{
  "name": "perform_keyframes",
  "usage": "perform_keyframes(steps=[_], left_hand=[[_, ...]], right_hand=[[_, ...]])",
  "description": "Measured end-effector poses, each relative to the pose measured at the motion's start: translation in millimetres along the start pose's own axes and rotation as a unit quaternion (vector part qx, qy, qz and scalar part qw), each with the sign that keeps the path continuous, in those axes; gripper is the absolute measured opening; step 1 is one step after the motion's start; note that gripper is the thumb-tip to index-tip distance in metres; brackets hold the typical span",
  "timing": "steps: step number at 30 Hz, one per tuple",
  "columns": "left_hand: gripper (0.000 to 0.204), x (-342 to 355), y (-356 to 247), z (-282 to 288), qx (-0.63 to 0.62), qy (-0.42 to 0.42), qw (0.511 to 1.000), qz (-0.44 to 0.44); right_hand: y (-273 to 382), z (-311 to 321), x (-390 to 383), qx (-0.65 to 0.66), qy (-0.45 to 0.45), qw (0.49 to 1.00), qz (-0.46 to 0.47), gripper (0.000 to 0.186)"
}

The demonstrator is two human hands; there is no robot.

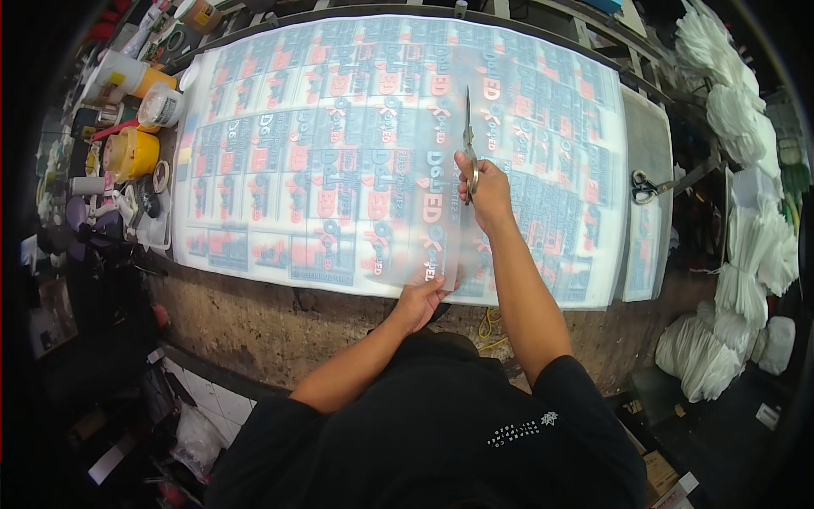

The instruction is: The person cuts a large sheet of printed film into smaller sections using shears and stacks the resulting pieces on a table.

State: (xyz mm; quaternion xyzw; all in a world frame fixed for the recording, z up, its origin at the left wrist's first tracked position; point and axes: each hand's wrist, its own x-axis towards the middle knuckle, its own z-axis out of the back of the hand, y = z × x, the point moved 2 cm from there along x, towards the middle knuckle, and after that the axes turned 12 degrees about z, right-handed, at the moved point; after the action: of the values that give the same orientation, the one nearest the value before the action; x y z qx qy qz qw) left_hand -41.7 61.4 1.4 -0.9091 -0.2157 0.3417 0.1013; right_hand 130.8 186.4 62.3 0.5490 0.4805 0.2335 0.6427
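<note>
A large stack of translucent printed film sheets [254, 153], with red and blue lettering and designs, covers most of the table. Over it lies a narrower printed strip [435, 182]. My left hand [420, 301] grips the strip's near end at the table's front edge, fingers closed on it. In my right hand [487, 191] is a pair of metal scissors [469, 136], its blades pointing away from me along the strip's right edge. My fingers are wrapped round the scissor handles. Whether the blades touch the film is hard to tell.
A second pair of scissors [646, 187] with dark handles lies on smaller sheets at the right. Tubs, including a yellow tub [131, 154], and tape rolls crowd the left. Bundled white plastic bags [746, 220] line the far right. A worn wooden ledge [254, 310] runs before me.
</note>
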Motion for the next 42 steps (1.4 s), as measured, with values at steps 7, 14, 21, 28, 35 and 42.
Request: perform_keyframes(steps=[7, 14, 21, 28, 35, 42], left_hand=[[0.043, 1.2, 0.6, 1.9, 0.002, 0.000, 1.000, 0.002], [0.044, 1.0, 1.0, 4.4, -0.001, 0.001, 1.000, 0.016], [0.044, 0.0, -0.4, 2.4, 0.002, -0.002, 1.000, 0.018], [0.044, -0.4, 0.2, 4.7, 0.003, 0.004, 1.000, 0.029], [0.044, -0.6, -0.7, 4.2, 0.010, 0.001, 0.999, 0.036], [0.043, 0.6, 1.3, 6.8, -0.002, 0.001, 0.999, 0.044]], right_hand=[[4.0, -3.3, 17.7, 0.006, -0.007, 1.000, 0.006, 0.042], [13.2, -5.7, 30.5, -0.005, -0.005, 1.000, 0.013, 0.042], [13.1, -7.9, 42.6, 0.002, -0.012, 1.000, 0.018, 0.041], [21.5, -11.6, 53.3, -0.016, -0.008, 1.000, 0.014, 0.042], [20.4, -8.4, 67.6, -0.020, -0.011, 0.999, 0.027, 0.043], [24.9, -8.5, 78.8, -0.034, -0.008, 0.999, 0.032, 0.043]])
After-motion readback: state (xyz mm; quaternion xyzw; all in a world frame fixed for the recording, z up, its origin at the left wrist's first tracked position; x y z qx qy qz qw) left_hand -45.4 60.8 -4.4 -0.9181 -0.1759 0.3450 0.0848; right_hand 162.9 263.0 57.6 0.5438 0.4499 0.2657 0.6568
